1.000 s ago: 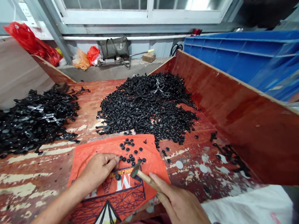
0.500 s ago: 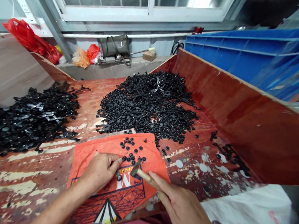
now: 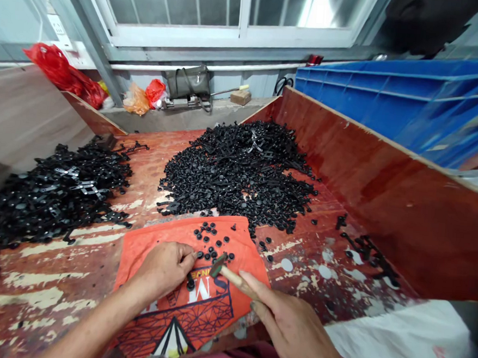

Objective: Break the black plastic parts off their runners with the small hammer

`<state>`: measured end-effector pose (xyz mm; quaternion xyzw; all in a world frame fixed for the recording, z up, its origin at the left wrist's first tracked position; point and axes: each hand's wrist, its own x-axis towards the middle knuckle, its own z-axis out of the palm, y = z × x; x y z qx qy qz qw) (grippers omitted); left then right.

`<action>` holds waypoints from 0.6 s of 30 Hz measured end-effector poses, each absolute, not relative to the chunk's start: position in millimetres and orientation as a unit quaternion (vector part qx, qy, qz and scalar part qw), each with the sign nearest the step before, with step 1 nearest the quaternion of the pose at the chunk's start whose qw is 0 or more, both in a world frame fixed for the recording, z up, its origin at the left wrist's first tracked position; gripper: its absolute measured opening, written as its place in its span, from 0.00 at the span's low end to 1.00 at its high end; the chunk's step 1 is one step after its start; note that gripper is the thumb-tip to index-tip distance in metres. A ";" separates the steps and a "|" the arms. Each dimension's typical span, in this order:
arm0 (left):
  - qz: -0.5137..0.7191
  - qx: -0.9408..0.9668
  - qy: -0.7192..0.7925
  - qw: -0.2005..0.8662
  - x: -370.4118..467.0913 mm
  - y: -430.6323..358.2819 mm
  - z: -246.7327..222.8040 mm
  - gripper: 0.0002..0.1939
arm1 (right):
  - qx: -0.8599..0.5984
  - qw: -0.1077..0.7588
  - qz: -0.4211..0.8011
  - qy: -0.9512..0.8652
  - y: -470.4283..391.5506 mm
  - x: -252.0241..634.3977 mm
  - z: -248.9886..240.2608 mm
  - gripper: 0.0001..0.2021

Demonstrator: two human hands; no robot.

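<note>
On the orange cloth, the left hand pinches a small black part while the right hand clamps the small hammer; short, square taps look safest near fingertips.

The left hand pinches a small black cap on the orange cloth; the right hand grips a small hammer beside it.

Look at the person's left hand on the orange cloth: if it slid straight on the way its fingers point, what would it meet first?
The left hand points rightward, so it would probably first meet the loose black caps on the orange cloth, then the small hammer in the right hand. Depth is uncertain.
</note>
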<state>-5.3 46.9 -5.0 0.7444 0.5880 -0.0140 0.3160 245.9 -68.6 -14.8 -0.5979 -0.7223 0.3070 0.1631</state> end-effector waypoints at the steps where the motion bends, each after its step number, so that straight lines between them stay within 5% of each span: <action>1: -0.007 0.743 0.589 0.318 -5.9 46.5 -6.4 0.18 | -0.600 0.162 0.298 -0.724 -64.8 244.6 -12.2 0.26; 18: 0.039 0.743 0.576 0.338 -12.9 45.2 -19.2 0.18 | -0.567 0.206 0.191 -0.774 -35.2 225.4 11.8 0.27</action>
